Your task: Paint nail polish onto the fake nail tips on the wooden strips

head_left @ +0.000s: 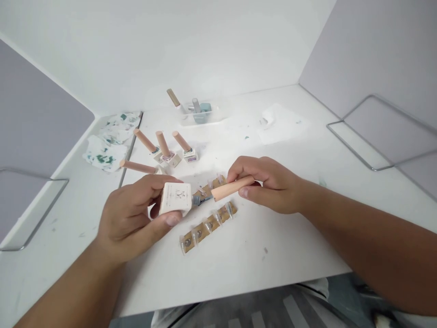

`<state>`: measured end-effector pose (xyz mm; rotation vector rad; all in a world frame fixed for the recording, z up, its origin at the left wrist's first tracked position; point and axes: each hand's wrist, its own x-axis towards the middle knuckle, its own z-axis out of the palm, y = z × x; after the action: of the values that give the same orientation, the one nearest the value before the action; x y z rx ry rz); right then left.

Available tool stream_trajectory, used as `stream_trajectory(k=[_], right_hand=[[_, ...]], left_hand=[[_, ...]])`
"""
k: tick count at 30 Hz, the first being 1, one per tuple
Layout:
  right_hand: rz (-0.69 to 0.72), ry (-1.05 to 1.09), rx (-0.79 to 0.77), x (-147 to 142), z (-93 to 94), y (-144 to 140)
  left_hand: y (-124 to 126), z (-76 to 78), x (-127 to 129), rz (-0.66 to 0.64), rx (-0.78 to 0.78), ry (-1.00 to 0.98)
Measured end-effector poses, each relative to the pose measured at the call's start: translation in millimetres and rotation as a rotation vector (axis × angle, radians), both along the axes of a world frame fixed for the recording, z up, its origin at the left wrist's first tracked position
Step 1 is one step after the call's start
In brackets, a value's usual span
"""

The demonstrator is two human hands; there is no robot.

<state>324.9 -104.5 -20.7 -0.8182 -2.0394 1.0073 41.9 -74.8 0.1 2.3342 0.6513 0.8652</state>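
Observation:
My left hand [136, 212] grips a small white square bottle [175, 198] on its side, its neck pointing right. My right hand [269, 182] pinches a long peach-coloured cap [232, 188] whose brush end points at the bottle's neck, just apart from it. Below both hands lies a brown strip [208, 225] carrying several clear nail tips, with a second strip [213, 184] partly hidden behind the cap.
Several more white bottles with peach caps [164, 150] lie behind my hands. A clear tray [200, 114] with bottles stands further back. Stained tissues [109, 139] lie at the left, a white tissue [280, 123] at the right. Metal wire frames [375, 132] flank the table.

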Motion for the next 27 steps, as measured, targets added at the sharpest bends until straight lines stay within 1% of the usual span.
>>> stream_trajectory(k=[3,5,8,11,16,21,24,27], right_hand=[[-0.043,0.025,0.028,1.3,-0.5,0.1],[-0.044,0.04,0.028,1.0,-0.9,-0.6],[-0.041,0.049,0.019,-0.1,-1.9,-2.2],[-0.046,0.046,0.009,-1.3,-3.2,-3.0],[-0.024,0.041,-0.018,-2.3,-5.5,-3.0],[-0.028,0.011,0.016,-4.4,-6.8,-4.6],[0.01,-0.057,0.005,-8.3,-6.7,-6.7],[0.022,-0.152,0.083,-12.6,-5.5,-8.5]], left_hand=[[4.4,-7.9,-1.4,-0.048,-0.044,-0.165],[6.4,-11.1,-0.9,-0.066,-0.053,-0.243],[7.0,-11.6,0.8,-0.093,-0.072,-0.267],[5.5,-10.6,1.9,-0.087,-0.096,-0.266],[1.4,-9.9,3.3,-0.093,-0.116,-0.23],[-3.5,-3.5,7.0,0.01,-0.093,-0.119],[-5.1,0.0,8.8,0.035,-0.02,-0.016],[-5.3,0.5,10.3,0.023,0.096,0.051]])
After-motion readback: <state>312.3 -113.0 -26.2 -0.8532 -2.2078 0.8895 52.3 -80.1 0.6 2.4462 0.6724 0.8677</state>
